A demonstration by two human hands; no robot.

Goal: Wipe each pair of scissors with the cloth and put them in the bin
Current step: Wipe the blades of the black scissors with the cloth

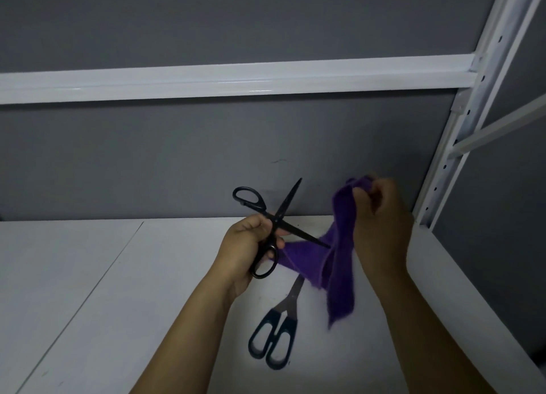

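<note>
Scissors, black [284,205], one pair: held above the white desk [88,290] in the left hand [245,246], whose fingers were curled round the shanks just below the pivot. Blades stood wide open in an X, one pointing up toward the grey back panel [206,157], the other slanting down and right with its tip against the purple cloth [339,263]. One finger loop stuck out above the hand, the other below it. Cloth, purple, one piece: pinched at its top edge in the clenched right hand [381,216] and hanging in long folds, the lower end loose above the desk. Scissors, dark-handled [288,300], second pair: lying flat on the desk between the two forearms, blades closed, handles toward the person, tips hidden behind the hanging cloth. Fittings: a white horizontal rail [236,79] across the panel; a white perforated upright [461,133] at the right.
</note>
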